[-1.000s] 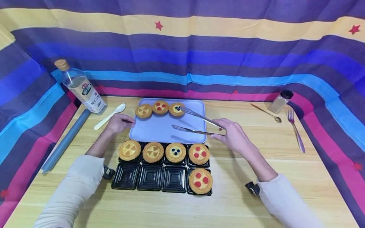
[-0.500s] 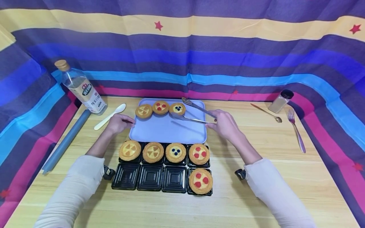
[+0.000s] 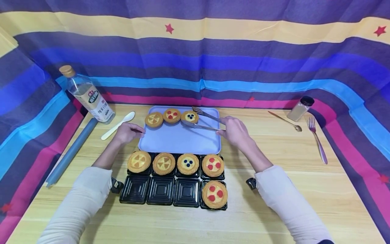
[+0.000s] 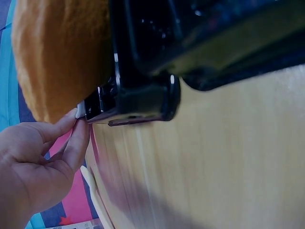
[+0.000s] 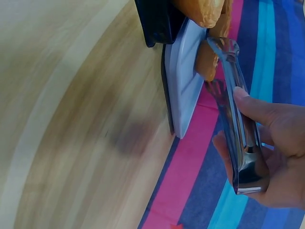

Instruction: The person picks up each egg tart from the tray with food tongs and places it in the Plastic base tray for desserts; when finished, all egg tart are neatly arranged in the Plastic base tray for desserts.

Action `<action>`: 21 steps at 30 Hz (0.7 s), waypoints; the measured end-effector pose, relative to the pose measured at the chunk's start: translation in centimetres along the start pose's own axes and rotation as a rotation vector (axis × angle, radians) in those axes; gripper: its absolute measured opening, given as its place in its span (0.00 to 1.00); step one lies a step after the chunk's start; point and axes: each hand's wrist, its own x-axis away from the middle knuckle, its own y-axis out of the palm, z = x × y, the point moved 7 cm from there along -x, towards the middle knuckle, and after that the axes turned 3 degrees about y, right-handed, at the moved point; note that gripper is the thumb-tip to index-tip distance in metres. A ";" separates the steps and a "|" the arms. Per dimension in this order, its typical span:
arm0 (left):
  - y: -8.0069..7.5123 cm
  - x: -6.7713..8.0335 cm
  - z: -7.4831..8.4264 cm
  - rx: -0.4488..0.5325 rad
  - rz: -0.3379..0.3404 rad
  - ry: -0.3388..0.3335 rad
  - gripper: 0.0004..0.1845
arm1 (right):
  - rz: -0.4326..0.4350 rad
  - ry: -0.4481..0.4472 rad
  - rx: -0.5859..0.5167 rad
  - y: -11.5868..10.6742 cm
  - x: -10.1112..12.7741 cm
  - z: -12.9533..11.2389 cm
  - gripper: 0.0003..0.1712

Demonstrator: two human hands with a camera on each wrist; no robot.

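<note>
A lavender tray (image 3: pixel 179 140) carries three tarts along its back edge. My right hand (image 3: pixel 226 127) grips metal tongs (image 3: pixel 203 122), whose two arms straddle the blueberry tart (image 3: pixel 190 117). In the right wrist view the tongs (image 5: pixel 237 119) reach past the tray's rim (image 5: pixel 183 90) to a tart (image 5: pixel 206 62). My left hand (image 3: pixel 131 130) pinches the tray's left edge, and its fingertips (image 4: pixel 78 126) meet at a pale rim. In front lies a black mould tray (image 3: pixel 160 190): its back row holds several tarts, and one red-dotted tart (image 3: pixel 214 194) fills the front right cell.
A bottle (image 3: pixel 87 96), a white spoon (image 3: pixel 117 125) and a grey-blue roll (image 3: pixel 71 150) lie at the left. At the right are a gold spoon (image 3: pixel 284 120), a fork (image 3: pixel 317 139) and a shaker (image 3: pixel 300 107). Striped cloth walls the table.
My right hand has moved the tongs up and to the left, from over the tray's middle to around the blueberry tart. The left hand has stayed on the tray's edge.
</note>
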 end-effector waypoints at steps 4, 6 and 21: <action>0.0 0.1 0.0 0.000 -0.002 -0.001 0.11 | 0.006 -0.004 0.003 0.0 0.0 -0.1 0.32; 0.1 0.1 0.0 -0.001 -0.004 -0.002 0.11 | 0.012 -0.009 0.001 0.0 0.0 -0.1 0.32; 0.0 0.0 0.0 0.003 0.004 -0.009 0.10 | 0.074 -0.042 -0.013 -1.2 0.4 -0.2 0.32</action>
